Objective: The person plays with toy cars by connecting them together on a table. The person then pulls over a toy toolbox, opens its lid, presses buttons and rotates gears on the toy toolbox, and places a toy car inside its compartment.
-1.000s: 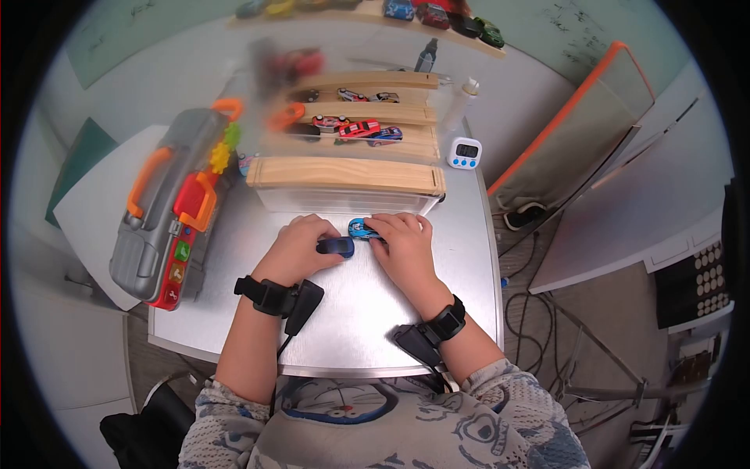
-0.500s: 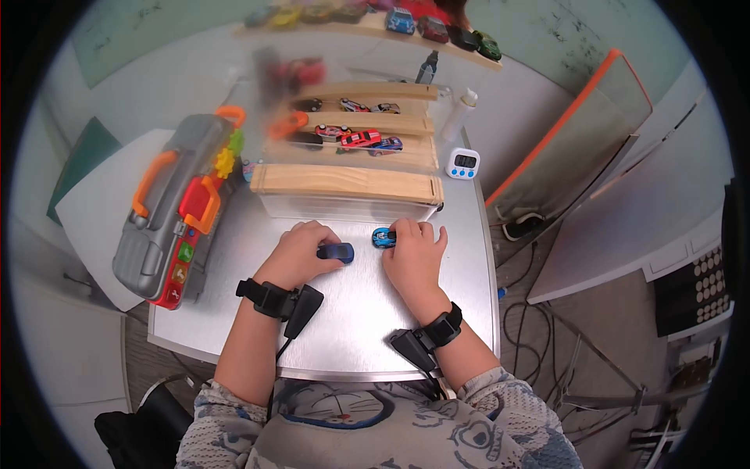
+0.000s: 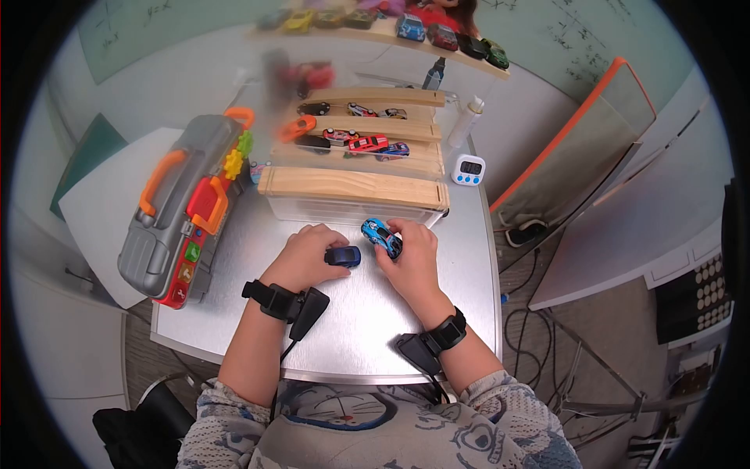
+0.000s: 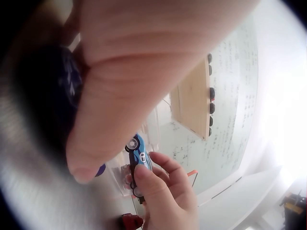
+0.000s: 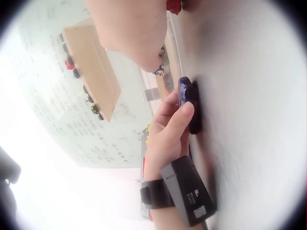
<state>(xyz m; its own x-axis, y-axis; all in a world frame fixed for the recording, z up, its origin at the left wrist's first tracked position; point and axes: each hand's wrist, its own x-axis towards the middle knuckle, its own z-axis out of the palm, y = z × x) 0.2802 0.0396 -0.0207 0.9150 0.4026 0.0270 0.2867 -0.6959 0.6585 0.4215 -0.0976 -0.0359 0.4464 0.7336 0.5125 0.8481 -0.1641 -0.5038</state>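
Between thumb and fingers, the left hand (image 3: 303, 256) holds a dark blue toy car (image 3: 343, 256) low at the table's middle. To its right, the right hand (image 3: 412, 262) pinches a light blue toy car (image 3: 381, 238) with black parts, its nose angled toward the upper left. In the left wrist view the light blue car (image 4: 137, 165) is gripped by the right hand's thumb and fingers. The right wrist view shows the dark blue car (image 5: 186, 98) in the left hand (image 5: 165, 129). The two cars are apart.
Behind the hands stands a clear bin with a wooden top (image 3: 351, 186); wooden tiers behind it bear several toy cars. A grey toolbox (image 3: 176, 211) is at the left, a white timer (image 3: 469, 170) at the right. A shelf (image 3: 383, 33) with cars is above.
The light blue car, first moved rightward along the table in the right hand, is now turned at an angle. The left hand holds the dark blue car in nearly the same place.
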